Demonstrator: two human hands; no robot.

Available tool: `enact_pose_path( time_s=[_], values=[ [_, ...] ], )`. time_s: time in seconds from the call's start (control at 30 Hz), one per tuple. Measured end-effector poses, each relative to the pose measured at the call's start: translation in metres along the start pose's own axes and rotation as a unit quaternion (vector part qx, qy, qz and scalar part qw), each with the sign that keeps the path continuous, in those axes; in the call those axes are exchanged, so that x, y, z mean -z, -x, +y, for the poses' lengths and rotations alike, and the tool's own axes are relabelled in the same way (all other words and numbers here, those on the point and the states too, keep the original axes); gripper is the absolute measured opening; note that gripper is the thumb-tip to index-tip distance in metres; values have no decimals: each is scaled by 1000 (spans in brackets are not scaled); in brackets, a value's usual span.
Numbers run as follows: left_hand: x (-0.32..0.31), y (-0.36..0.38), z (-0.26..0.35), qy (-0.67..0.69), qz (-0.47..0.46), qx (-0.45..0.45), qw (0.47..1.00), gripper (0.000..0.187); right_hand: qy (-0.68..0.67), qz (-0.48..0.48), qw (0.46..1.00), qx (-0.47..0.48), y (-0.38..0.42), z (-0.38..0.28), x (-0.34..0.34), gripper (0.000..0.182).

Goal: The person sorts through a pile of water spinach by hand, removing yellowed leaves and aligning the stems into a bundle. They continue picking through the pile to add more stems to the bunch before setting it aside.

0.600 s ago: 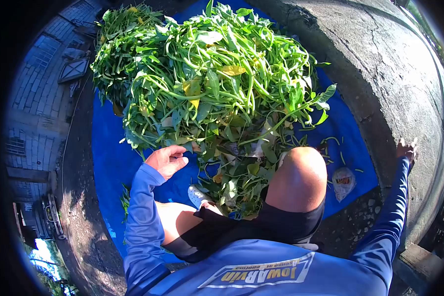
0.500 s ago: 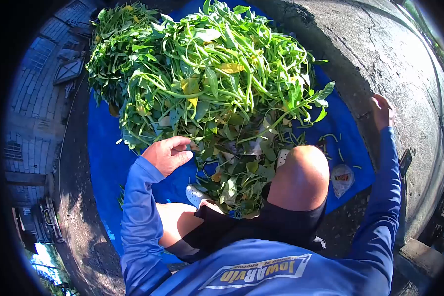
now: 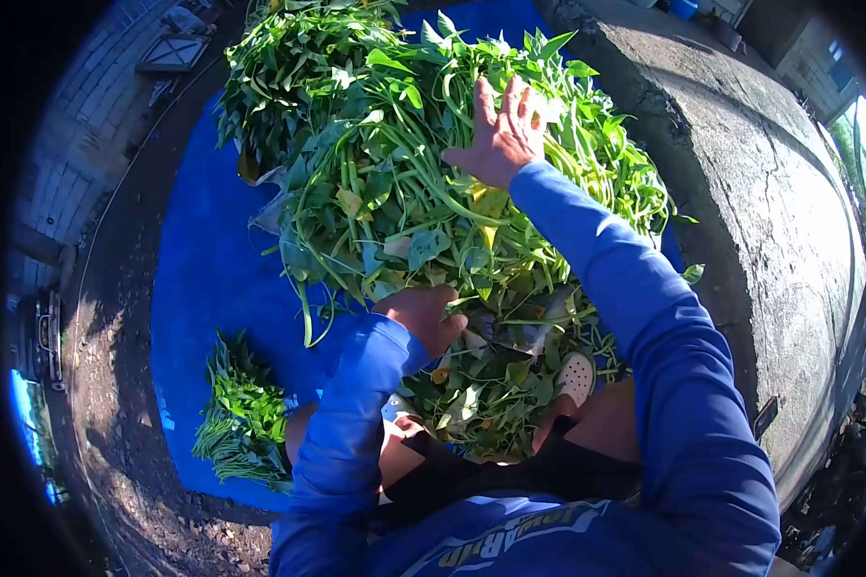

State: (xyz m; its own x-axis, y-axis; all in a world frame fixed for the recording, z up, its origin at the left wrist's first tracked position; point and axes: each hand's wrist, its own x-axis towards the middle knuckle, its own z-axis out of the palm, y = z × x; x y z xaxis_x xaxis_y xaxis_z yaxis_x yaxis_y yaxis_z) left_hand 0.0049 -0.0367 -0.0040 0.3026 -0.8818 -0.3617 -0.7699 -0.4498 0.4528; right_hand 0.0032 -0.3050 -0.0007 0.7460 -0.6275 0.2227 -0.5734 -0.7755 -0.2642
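A large heap of leafy green stems, with some yellowed leaves, lies in front of me. My right hand rests on its upper middle, fingers spread over the stems. At the heap's near edge is my left hand, thumb and fingers apart with a gap between them; nothing shows in it. Below it, between my feet, lie loose leaves and stem scraps. A smaller bunch of greens, its cut stems lined up, sits by my left knee.
Everything lies on a blue tarp. A rough concrete ledge runs along the right side. White perforated clogs are on my feet, close to the scraps. Bare ground borders the tarp on the left.
My right hand has left the concrete ledge and come forward onto the heap. My left hand has shifted right along the near edge. The view has turned, and the small bunch now shows fully.
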Motion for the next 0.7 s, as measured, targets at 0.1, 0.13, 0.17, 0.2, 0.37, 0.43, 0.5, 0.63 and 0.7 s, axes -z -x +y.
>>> enact_pose_path(
  time_s=[0.1,0.13,0.17,0.2,0.37,0.43,0.5,0.63,0.7],
  values=[
    [0,6,-11,13,43,-13,999,46,4,-55,994,-96,-16,-6,-11,136],
    [-1,7,-18,12,45,-9,999,45,-17,-53,994,-89,-17,-4,-6,138],
    [-2,8,-24,11,48,-6,999,45,16,-63,993,-100,-18,2,3,138],
    [1,13,-26,7,61,-14,998,44,-26,-47,993,-106,-17,15,5,136],
    [-8,15,-37,-13,85,-34,996,39,-63,-53,980,-184,-26,41,-1,123],
    [-2,18,-32,-31,51,-10,998,41,9,-23,988,-153,-21,29,-24,131],
    [-5,20,-29,-15,69,-31,997,42,116,-73,977,-164,0,-11,-1,142],
    [-4,32,-27,30,133,-51,989,43,72,-118,986,-95,-40,51,0,147],
    [-4,33,-31,36,94,-20,995,45,-23,-108,982,-155,-42,70,10,142]
  ],
)
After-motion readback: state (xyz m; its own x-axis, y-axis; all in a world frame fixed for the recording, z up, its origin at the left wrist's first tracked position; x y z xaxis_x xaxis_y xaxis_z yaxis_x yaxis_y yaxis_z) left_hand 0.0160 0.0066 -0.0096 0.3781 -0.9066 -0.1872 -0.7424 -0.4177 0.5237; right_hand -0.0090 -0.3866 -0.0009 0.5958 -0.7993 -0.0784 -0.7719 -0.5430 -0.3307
